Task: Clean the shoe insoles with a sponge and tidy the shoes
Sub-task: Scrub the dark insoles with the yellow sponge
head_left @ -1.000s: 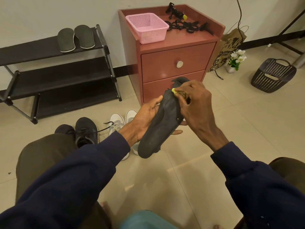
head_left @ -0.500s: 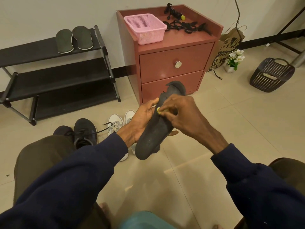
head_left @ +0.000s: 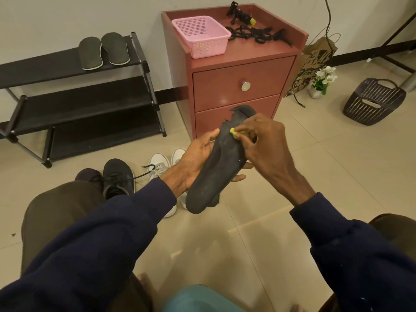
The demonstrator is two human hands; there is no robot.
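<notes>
My left hand (head_left: 195, 161) holds a dark, worn insole (head_left: 217, 170) from underneath, toe end pointing away from me. My right hand (head_left: 262, 140) pinches a small yellow sponge (head_left: 233, 132) and presses it on the upper part of the insole. Most of the sponge is hidden under my fingers. Two more insoles (head_left: 103, 50) lie side by side on the top shelf of the black shoe rack (head_left: 74, 104). On the floor below my hands stand a pair of black sneakers (head_left: 116, 176) and a pair of white sneakers (head_left: 161, 167).
A red-brown two-drawer cabinet (head_left: 238, 86) stands straight ahead, with a pink basket (head_left: 201, 39) and black straps (head_left: 254, 34) on top. To the right are a paper bag (head_left: 315, 64), a small flower pot (head_left: 322, 83) and a dark basket (head_left: 373, 101). A teal object (head_left: 198, 298) sits at the bottom edge.
My right hand has slid the sponge back up the insole toward its toe end after moving down it half a second ago. My left hand keeps holding the insole.
</notes>
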